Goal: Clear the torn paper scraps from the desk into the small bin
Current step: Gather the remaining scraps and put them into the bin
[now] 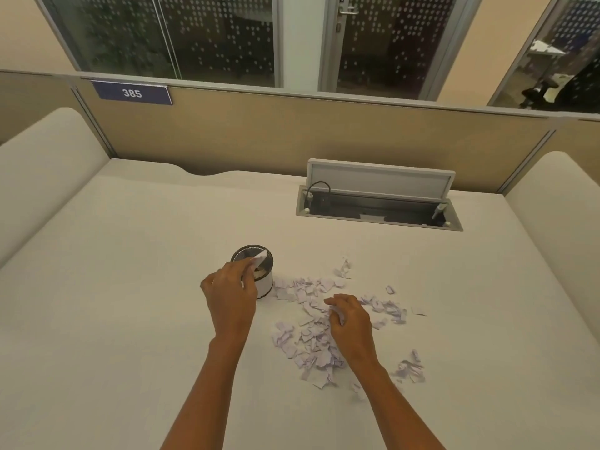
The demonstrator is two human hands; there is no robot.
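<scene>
A small round bin (265,284) with white walls and a dark rim stands on the white desk (130,287). My left hand (230,297) is at the bin's near left side, its fingers pinching a white paper scrap (259,258) over the bin's mouth. To the right of the bin lies a spread pile of torn paper scraps (311,339). My right hand (349,319) rests on this pile with its fingers curled around some scraps. A smaller clump of scraps (409,370) lies apart at the lower right.
An open cable hatch (378,209) with a raised lid is set in the desk behind the pile. A beige partition (292,138) with a "385" label runs along the back. Padded white side panels flank the desk.
</scene>
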